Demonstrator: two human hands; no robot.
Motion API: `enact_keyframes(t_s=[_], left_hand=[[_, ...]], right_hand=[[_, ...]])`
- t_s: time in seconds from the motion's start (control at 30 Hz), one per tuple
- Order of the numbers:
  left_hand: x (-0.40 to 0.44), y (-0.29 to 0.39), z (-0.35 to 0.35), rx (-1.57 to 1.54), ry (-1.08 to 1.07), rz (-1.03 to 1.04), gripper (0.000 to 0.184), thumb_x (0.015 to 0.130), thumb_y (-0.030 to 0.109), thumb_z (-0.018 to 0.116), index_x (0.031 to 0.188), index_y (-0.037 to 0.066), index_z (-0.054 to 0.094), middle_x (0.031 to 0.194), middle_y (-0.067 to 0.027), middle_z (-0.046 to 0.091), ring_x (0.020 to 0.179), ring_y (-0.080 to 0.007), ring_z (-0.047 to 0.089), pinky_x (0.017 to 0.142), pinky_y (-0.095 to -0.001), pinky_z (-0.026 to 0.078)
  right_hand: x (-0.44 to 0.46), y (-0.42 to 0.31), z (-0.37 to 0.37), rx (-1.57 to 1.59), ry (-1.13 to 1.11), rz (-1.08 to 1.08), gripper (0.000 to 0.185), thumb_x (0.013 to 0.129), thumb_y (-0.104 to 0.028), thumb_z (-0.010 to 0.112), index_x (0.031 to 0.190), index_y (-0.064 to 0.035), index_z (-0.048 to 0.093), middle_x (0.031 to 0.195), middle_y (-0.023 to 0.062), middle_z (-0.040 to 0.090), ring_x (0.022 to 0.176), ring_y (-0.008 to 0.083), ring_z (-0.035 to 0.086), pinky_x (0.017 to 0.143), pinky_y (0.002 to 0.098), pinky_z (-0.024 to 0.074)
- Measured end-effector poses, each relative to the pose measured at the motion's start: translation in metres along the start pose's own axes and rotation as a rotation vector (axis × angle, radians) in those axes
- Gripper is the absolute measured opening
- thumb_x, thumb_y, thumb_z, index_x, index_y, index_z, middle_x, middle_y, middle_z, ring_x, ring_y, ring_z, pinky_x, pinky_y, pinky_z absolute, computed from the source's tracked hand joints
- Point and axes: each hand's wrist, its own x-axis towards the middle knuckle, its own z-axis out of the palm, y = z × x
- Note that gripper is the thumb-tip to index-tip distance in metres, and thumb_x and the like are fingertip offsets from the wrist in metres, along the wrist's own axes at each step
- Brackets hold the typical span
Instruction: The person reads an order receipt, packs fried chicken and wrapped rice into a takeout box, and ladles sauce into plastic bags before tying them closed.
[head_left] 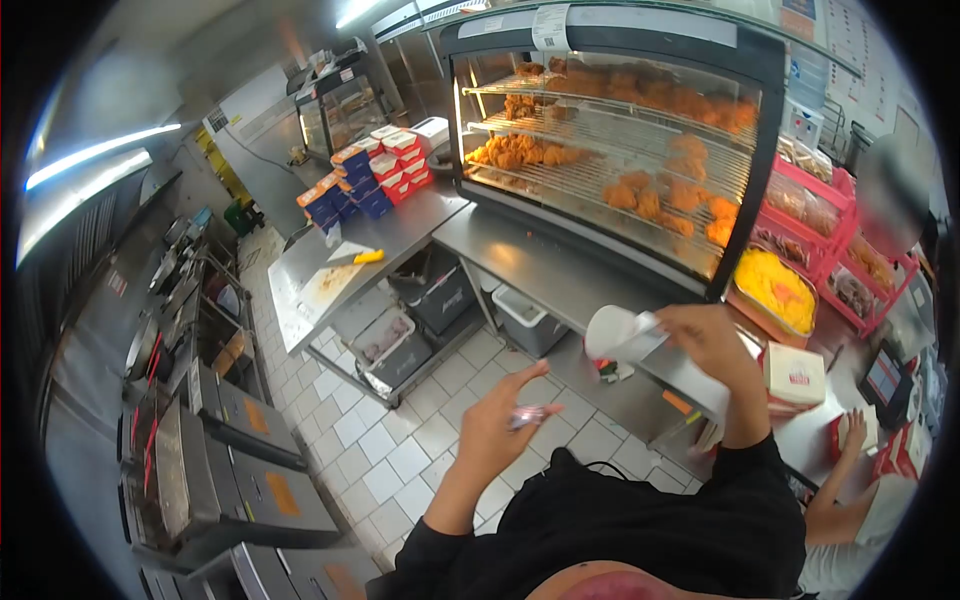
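Note:
My right hand [705, 340] is closed on a white cup-like container [622, 335], tilted on its side over the edge of the steel counter [520, 255]. Lower and to the left, my left hand [495, 425] is held over the tiled floor, with a small shiny packet [527, 416] between its thumb and fingers. The packet's contents cannot be made out. A gap separates the two hands. Above them stands a heated glass cabinet [610, 150] with fried pieces on its wire racks.
Stacked boxes [375, 175] and a yellow-handled knife [368, 257] lie on the left counter. Grey bins [530, 318] sit below. At right are a yellow food tray [775, 288], pink baskets [800, 205], a white box [795, 375] and another person's hand [855, 432].

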Motion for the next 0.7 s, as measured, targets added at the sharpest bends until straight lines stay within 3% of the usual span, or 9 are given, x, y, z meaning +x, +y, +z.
enact_keyframes(t_s=[0.1,0.2,0.27,0.33,0.37,0.4,0.47,0.67,0.7], left_hand=[[0.067,-0.021,0.012,0.036,-0.112,-0.032,0.044,0.076,0.021,0.076,0.117,0.014,0.061,0.101,-0.0086,0.068,0.078,-0.0286,0.069,0.063,-0.0348,0.053],[0.107,-0.097,0.012,0.212,-0.209,-0.069,0.04,0.078,0.022,0.076,0.114,0.013,0.062,0.091,-0.0099,0.069,0.077,-0.0294,0.068,0.062,-0.0354,0.053],[0.134,-0.114,0.003,0.147,-0.149,-0.165,0.03,0.079,0.018,0.074,0.107,0.011,0.064,0.08,-0.0128,0.067,0.072,-0.0294,0.067,0.061,-0.0335,0.051],[0.155,-0.141,-0.006,-0.044,-0.02,-0.339,0.022,0.082,0.015,0.073,0.102,0.008,0.067,0.076,-0.0121,0.068,0.066,-0.023,0.066,0.06,-0.0319,0.05],[0.17,-0.156,-0.005,-0.168,0.078,-0.304,0.02,0.085,0.015,0.072,0.102,0.006,0.069,0.072,-0.0078,0.068,0.055,-0.0123,0.058,0.052,-0.0281,0.046],[0.185,-0.167,-0.008,-0.179,0.067,-0.302,0.02,0.085,0.015,0.072,0.102,0.006,0.069,0.072,-0.0078,0.068,0.055,-0.0123,0.058,0.052,-0.0281,0.046],[0.223,-0.188,-0.019,-0.28,0.041,-0.56,0.026,0.085,0.019,0.073,0.106,0.005,0.069,0.068,-0.0026,0.066,0.049,-0.0049,0.05,0.045,-0.0252,0.041],[0.374,-0.277,-0.034,-0.269,-0.153,-0.33,0.025,0.084,0.019,0.074,0.104,0.005,0.07,0.067,-0.002,0.065,0.044,-0.0031,0.046,0.039,-0.0236,0.037],[0.407,-0.288,-0.036,-0.284,-0.124,-0.146,0.025,0.084,0.018,0.074,0.104,0.005,0.07,0.07,-0.0028,0.066,0.049,-0.0042,0.049,0.044,-0.0233,0.04]], right_hand=[[0.082,-0.006,0.031,0.104,-0.277,-0.161,0.018,0.085,-0.008,0.059,0.1,-0.004,0.069,0.091,0.0137,0.069,0.079,0.0283,0.067,0.071,0.0355,0.0521],[0.166,-0.005,0.063,0.199,-0.275,-0.338,0.017,0.087,-0.008,0.059,0.1,-0.0056,0.068,0.092,0.0121,0.069,0.077,0.0274,0.067,0.068,0.0341,0.0521],[0.217,-0.007,0.07,0.287,-0.071,-0.399,0.016,0.087,-0.006,0.058,0.101,-0.0068,0.068,0.092,0.0113,0.069,0.077,0.0276,0.067,0.069,0.034,0.0519],[0.263,-0.016,0.067,0.286,-0.017,-0.414,0.017,0.087,-0.005,0.058,0.101,-0.0069,0.068,0.092,0.0112,0.069,0.079,0.0277,0.067,0.07,0.0345,0.0517],[0.285,-0.017,0.067,0.29,0.036,-0.44,0.017,0.087,-0.003,0.058,0.1,-0.0071,0.068,0.092,0.011,0.069,0.081,0.0278,0.066,0.071,0.035,0.0516],[0.306,-0.013,0.072,0.28,0.039,-0.429,0.017,0.087,-0.003,0.058,0.1,-0.0071,0.068,0.092,0.011,0.069,0.081,0.0278,0.066,0.071,0.035,0.0516],[0.349,-0.003,0.083,0.188,0.109,-0.501,0.024,0.083,0.004,0.058,0.101,-0.0071,0.069,0.098,0.0077,0.069,0.089,0.0237,0.068,0.072,0.0296,0.0529],[0.474,0.027,0.084,-0.097,0.347,-0.548,0.023,0.084,0.001,0.057,0.105,-0.0049,0.065,0.099,0.008,0.067,0.089,0.0261,0.065,0.076,0.0327,0.0509],[0.497,0.026,0.078,-0.128,0.424,-0.518,0.021,0.087,0.0,0.056,0.106,-0.0043,0.064,0.098,0.0086,0.067,0.089,0.0257,0.065,0.075,0.0328,0.0509]])
